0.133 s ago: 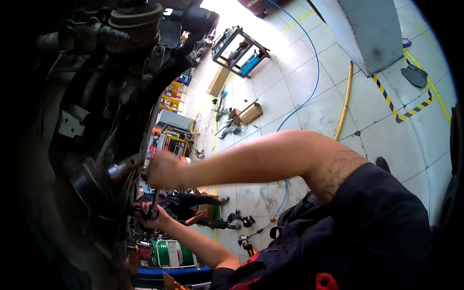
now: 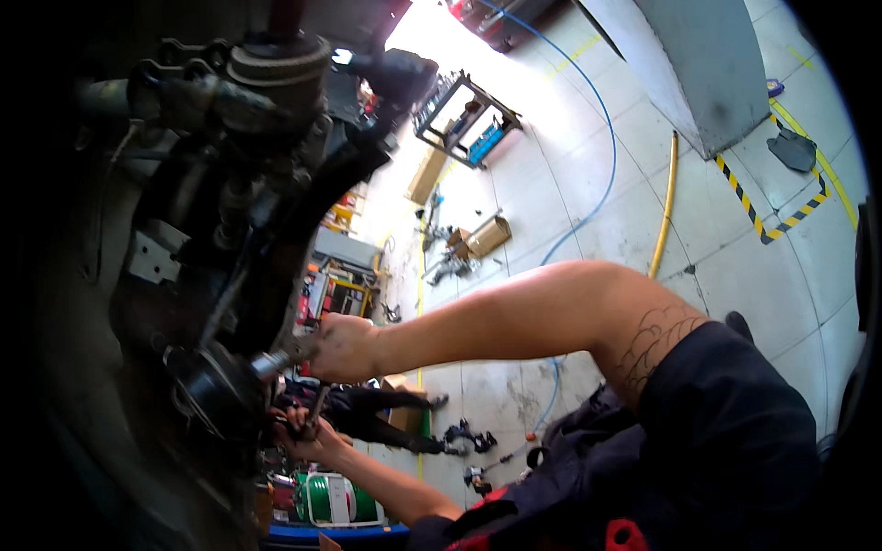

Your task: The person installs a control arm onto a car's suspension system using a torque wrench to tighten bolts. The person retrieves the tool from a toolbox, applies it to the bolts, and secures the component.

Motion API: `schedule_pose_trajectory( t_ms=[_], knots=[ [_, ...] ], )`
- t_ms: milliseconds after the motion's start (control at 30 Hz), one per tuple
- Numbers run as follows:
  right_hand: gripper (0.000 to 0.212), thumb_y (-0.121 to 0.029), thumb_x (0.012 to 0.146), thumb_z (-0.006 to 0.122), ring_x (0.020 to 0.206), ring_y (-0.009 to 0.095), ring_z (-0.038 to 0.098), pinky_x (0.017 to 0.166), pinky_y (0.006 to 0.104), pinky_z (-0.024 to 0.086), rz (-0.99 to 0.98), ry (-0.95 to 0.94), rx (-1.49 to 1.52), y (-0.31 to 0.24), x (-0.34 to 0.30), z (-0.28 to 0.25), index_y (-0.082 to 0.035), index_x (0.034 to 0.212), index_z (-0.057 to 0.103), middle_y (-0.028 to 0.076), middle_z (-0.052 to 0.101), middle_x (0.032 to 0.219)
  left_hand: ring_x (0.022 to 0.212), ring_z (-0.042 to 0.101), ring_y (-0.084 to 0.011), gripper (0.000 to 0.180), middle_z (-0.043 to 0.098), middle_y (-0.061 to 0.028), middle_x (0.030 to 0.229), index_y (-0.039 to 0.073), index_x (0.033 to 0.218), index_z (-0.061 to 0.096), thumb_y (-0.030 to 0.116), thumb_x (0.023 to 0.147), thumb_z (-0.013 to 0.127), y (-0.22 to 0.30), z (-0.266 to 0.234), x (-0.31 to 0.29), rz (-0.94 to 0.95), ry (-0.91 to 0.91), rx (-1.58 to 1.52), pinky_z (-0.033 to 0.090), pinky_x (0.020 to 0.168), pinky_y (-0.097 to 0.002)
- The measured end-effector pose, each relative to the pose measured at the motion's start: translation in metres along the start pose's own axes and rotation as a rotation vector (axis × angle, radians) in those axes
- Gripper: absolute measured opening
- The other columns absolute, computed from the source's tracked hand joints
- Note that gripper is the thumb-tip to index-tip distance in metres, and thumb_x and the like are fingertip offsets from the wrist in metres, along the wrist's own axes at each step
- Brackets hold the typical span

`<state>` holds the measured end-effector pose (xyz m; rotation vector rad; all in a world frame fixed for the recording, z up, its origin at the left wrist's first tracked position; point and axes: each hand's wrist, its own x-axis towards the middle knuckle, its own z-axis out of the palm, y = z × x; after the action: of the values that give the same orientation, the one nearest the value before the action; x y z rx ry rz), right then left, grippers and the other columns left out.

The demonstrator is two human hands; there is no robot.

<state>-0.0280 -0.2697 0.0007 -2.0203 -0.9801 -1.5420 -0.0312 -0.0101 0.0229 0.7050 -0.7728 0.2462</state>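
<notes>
A metal shaft end sticks out of a round black joint on the vehicle's underside, at lower left. Right beside its tip, my right hand is closed in a fist. A greyish piece lies between the fist and the shaft; I cannot make out what it is. Below, my left hand has its fingers wrapped round a dark metal bar. The bar slants up toward the right fist. Whether the right hand grips its upper end is hidden.
Dark suspension parts fill the upper left. A co-worker's dark-clothed legs show behind my hands. A green reel stands at the bottom. On the tiled floor lie a blue hose, a yellow pole and cardboard boxes; a cart stands farther off.
My view has shifted, so the scene sits slightly lower and farther right. My right hand, smeared by motion before, now shows sharply at the shaft's tip. The left hand keeps its grip.
</notes>
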Motion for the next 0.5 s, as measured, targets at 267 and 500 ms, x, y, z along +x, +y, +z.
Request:
schedule_pose_trajectory(
  t_ms=[267, 500],
  knots=[
    [0.026, -0.035, 0.082, 0.062, 0.096, 0.029, 0.07, 0.086, 0.0423, 0.056, -0.067, -0.318, 0.008, 0.096, 0.024, 0.112, -0.016, 0.09, 0.077, 0.009, 0.074, 0.096, 0.088, 0.063, -0.0176, 0.033, 0.067, -0.0162, 0.106, 0.0, 0.124, 0.057, 0.018, 0.097, 0.062, -0.071, 0.036, -0.018, 0.651, 0.414, 1.062, 0.047, 0.073, -0.0253],
    [0.023, -0.025, 0.084, 0.065, 0.106, 0.027, 0.069, 0.088, 0.0395, 0.055, 0.182, -0.48, 0.153, 0.062, 0.028, 0.104, -0.015, 0.101, 0.077, 0.006, 0.074, 0.108, 0.101, 0.061, -0.0235, 0.043, 0.061, -0.0155, 0.118, 0.003, 0.134, 0.051, 0.032, 0.103, 0.051, -0.058, 0.03, -0.036, 0.56, 0.531, 1.162, 0.045, 0.093, -0.0389]
  ],
)
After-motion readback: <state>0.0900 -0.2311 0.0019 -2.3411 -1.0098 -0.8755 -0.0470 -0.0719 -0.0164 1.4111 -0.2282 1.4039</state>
